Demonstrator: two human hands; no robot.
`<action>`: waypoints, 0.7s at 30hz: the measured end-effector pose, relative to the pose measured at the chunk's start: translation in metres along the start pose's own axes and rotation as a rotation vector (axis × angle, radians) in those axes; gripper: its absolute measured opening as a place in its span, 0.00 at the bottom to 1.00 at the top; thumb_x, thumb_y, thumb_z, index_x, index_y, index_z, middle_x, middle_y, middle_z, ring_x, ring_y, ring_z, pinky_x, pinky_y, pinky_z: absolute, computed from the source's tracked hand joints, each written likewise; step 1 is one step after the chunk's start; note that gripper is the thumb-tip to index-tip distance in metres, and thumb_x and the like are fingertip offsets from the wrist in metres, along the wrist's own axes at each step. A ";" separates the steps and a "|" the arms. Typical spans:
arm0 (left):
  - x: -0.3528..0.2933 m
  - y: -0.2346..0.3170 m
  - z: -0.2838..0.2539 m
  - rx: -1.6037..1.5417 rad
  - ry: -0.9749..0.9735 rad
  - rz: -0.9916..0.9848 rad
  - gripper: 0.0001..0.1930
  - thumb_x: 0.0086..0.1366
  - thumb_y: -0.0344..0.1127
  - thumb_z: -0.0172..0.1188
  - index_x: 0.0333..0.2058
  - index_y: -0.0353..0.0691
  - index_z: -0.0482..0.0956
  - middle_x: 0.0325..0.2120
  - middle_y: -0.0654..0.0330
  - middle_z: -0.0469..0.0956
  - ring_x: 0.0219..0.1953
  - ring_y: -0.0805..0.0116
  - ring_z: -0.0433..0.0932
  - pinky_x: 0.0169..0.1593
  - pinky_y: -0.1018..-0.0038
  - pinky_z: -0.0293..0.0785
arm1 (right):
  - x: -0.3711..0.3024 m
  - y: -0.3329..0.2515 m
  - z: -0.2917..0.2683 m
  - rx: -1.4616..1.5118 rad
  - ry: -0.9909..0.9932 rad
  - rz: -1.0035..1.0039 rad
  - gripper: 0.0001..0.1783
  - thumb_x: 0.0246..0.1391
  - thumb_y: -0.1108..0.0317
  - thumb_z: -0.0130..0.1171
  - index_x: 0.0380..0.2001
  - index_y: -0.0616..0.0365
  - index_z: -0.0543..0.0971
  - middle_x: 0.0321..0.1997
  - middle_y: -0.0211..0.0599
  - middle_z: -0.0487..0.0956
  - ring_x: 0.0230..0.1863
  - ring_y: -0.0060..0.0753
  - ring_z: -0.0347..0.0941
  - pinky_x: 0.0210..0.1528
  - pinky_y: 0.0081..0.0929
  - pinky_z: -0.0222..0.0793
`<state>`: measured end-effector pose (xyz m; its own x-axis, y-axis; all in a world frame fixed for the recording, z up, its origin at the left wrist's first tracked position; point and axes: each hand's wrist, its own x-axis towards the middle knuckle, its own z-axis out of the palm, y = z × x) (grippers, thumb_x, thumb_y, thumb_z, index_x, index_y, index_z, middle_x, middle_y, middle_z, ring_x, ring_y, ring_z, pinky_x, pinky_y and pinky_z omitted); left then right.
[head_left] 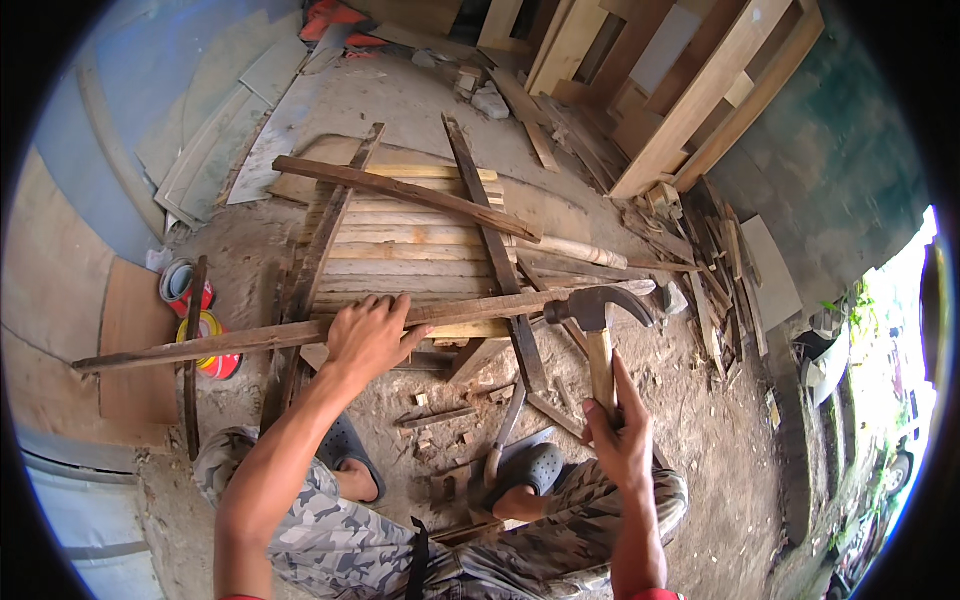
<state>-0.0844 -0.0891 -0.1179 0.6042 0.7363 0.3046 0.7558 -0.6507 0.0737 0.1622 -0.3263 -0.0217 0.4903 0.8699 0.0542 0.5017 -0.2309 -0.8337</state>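
head view: the right hand (pixel 622 425) is closed around the handle of the hammer (pixel 600 345), head up, claw to the right. the hammer head overlaps the right end of the stick (pixel 470 309); contact cannot be told. the left hand (pixel 368 335) lies across the stick near its middle, fingers over the far edge, thumb along the near side; whether it clamps the stick cannot be told. the stick runs crosswise over the near part of the slats (pixel 400 252). a bar (pixel 410 195) lies at a slant across two rails, farther out. two cans (pixel 212 348) stand at left.
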 end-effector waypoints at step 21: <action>0.011 -0.003 0.010 0.032 0.112 0.015 0.42 0.64 0.75 0.35 0.41 0.41 0.83 0.19 0.55 0.82 0.18 0.66 0.81 0.14 0.71 0.67 | 0.005 0.032 0.076 0.034 0.080 -0.017 0.36 0.60 0.75 0.53 0.70 0.65 0.53 0.36 0.48 0.81 0.27 0.26 0.74 0.26 0.24 0.69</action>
<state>-0.0773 -0.0773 -0.1244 0.5850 0.6999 0.4098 0.7555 -0.6540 0.0385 0.1265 -0.2960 -0.0896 0.5380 0.8355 0.1113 0.4871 -0.2004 -0.8501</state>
